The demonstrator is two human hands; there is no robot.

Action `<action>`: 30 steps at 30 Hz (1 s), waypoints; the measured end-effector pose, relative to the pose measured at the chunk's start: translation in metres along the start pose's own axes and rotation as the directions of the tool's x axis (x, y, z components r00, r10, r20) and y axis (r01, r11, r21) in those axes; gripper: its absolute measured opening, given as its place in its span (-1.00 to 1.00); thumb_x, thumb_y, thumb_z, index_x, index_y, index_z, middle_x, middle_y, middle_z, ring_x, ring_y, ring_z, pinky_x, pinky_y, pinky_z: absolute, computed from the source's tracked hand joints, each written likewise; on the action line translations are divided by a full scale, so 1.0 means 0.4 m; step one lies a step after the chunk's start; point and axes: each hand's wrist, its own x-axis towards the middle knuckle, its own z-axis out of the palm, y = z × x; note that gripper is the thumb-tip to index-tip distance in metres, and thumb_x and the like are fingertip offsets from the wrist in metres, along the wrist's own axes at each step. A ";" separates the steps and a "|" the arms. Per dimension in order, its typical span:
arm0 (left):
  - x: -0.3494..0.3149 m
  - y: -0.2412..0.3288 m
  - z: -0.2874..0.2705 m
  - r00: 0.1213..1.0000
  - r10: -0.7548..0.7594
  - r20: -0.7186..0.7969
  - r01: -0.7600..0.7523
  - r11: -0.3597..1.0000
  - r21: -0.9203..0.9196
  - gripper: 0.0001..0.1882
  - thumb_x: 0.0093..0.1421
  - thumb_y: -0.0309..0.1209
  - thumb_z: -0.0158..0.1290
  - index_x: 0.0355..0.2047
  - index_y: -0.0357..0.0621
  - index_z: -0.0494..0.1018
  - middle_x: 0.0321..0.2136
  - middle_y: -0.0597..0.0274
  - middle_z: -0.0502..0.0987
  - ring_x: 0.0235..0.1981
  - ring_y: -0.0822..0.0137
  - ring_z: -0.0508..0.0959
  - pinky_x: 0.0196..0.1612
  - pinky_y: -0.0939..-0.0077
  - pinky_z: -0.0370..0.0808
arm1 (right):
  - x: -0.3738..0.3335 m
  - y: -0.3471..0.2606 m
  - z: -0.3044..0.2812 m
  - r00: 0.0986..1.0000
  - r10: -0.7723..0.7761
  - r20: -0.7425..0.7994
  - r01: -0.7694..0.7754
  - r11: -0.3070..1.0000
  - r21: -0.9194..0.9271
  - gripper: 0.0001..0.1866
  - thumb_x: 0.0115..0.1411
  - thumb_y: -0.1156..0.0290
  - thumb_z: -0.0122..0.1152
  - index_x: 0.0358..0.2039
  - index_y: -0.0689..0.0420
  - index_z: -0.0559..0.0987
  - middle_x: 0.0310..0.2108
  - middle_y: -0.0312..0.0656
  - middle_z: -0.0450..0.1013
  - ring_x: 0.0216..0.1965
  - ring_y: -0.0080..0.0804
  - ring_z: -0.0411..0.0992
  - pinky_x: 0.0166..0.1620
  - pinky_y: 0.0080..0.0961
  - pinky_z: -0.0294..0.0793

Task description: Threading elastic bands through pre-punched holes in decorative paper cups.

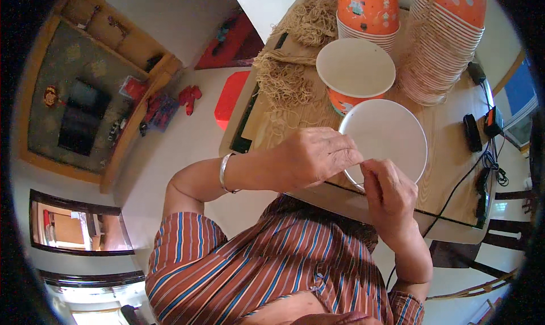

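Note:
My left hand [323, 157], with a silver bangle on its wrist, and my right hand [390, 191] meet fingertip to fingertip. Both are closed in a pinch over the near rim of a white-lined paper bucket [392, 133]. Whatever lies between the fingertips is too fine to make out; a faint thin line shows just below them. Right behind stands a second paper bucket [356, 70], orange outside and open at the top. Beyond my left hand lie tangled tan strings [286, 81] on the wooden table [272, 135].
Stacks of orange paper buckets [368, 10] and more nested buckets [440, 53], with tan strings hanging on them, stand at the back. Black cables [494, 166] and a dark adapter [471, 133] lie at the table's right. A red stool [231, 98] is left of the table.

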 end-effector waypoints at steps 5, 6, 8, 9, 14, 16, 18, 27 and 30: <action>-0.003 -0.043 0.001 1.000 -0.012 0.016 0.011 0.999 0.036 -0.72 0.02 -0.53 0.06 -0.20 -0.14 0.49 -0.29 0.13 0.53 -0.23 0.13 0.56 -0.19 0.33 0.54 | 0.001 0.003 -0.008 1.000 -0.010 0.014 0.009 0.998 0.060 -0.83 0.02 0.67 0.18 -0.34 0.21 0.47 -0.55 -0.10 0.39 -0.56 -0.18 0.42 -0.50 -0.35 0.40; -0.005 -0.059 0.001 1.000 -0.009 0.021 0.007 0.994 0.110 -0.71 0.02 -0.55 0.06 -0.19 -0.14 0.49 -0.25 0.12 0.52 -0.18 0.12 0.55 -0.15 0.32 0.53 | -0.002 0.004 -0.009 1.000 -0.004 0.009 0.004 0.997 0.073 -0.80 0.01 0.69 0.18 -0.33 0.21 0.47 -0.54 -0.10 0.40 -0.55 -0.18 0.43 -0.49 -0.36 0.41; -0.003 -0.084 -0.004 0.999 -0.050 0.013 0.049 0.994 0.098 -0.70 -0.03 -0.55 0.09 -0.21 -0.14 0.50 -0.24 0.13 0.53 -0.15 0.12 0.54 -0.11 0.29 0.52 | -0.005 0.003 -0.011 1.000 0.014 -0.005 -0.014 0.997 0.077 -0.81 0.02 0.69 0.17 -0.32 0.21 0.48 -0.53 -0.09 0.41 -0.55 -0.18 0.44 -0.49 -0.38 0.42; -0.001 -0.093 -0.003 0.996 -0.086 0.005 0.086 0.993 0.079 -0.69 -0.08 -0.54 0.11 -0.24 -0.14 0.50 -0.24 0.14 0.53 -0.11 0.12 0.52 -0.08 0.26 0.51 | -0.006 0.003 -0.011 0.999 0.038 -0.020 -0.037 0.996 0.077 -0.82 0.04 0.69 0.16 -0.32 0.21 0.48 -0.52 -0.08 0.43 -0.54 -0.17 0.46 -0.48 -0.40 0.43; -0.025 -0.103 0.010 0.997 -0.071 0.015 0.071 0.997 0.003 -0.69 -0.03 -0.56 0.09 -0.21 -0.13 0.51 -0.14 0.09 0.50 -0.09 0.09 0.50 -0.04 0.27 0.48 | -0.003 -0.001 -0.021 0.979 0.204 -0.010 -0.202 0.972 0.118 -0.90 0.10 0.65 0.15 -0.35 0.21 0.49 -0.55 -0.10 0.43 -0.58 -0.36 0.44 -0.49 -0.52 0.40; -0.046 -0.105 0.024 0.998 -0.064 0.028 0.064 0.998 -0.017 -0.70 0.02 -0.55 0.05 -0.18 -0.14 0.50 -0.08 0.06 0.48 -0.08 0.05 0.48 -0.03 0.26 0.46 | 0.005 -0.011 -0.031 0.937 0.348 0.011 -0.346 0.925 0.159 -0.96 0.12 0.61 0.15 -0.38 0.22 0.50 -0.61 -0.23 0.39 -0.60 -0.62 0.33 -0.53 -0.62 0.32; -0.066 -0.095 0.038 0.999 0.000 0.035 -0.001 0.999 0.039 -0.73 0.05 -0.50 0.07 -0.19 -0.13 0.51 -0.14 0.10 0.51 -0.13 0.11 0.51 -0.10 0.30 0.49 | 0.010 0.001 -0.040 0.898 0.437 0.055 -0.436 0.862 0.260 -0.98 0.14 0.58 0.15 -0.40 0.23 0.50 -0.62 -0.31 0.38 -0.62 -0.68 0.28 -0.56 -0.67 0.26; -0.060 0.018 0.104 0.992 0.095 -0.079 -0.087 0.992 0.096 -0.63 0.00 -0.47 0.11 -0.12 -0.13 0.51 -0.25 0.19 0.50 -0.28 0.24 0.55 -0.28 0.39 0.54 | 0.090 0.037 -0.091 0.545 0.668 0.506 -0.831 0.352 0.431 -0.91 0.15 0.40 0.19 -0.43 0.12 0.53 -0.64 -0.49 0.27 -0.68 -0.78 0.10 -0.65 -0.72 0.03; -0.065 0.021 0.110 0.984 0.069 -0.163 -0.059 0.996 0.061 -0.65 0.03 -0.50 0.07 -0.11 -0.14 0.48 -0.23 0.17 0.49 -0.28 0.22 0.55 -0.28 0.41 0.53 | 0.102 0.044 -0.086 0.467 0.676 0.570 -0.882 0.313 0.351 -0.89 0.16 0.35 0.19 -0.43 0.11 0.52 -0.66 -0.50 0.20 -0.69 -0.76 0.07 -0.66 -0.71 0.01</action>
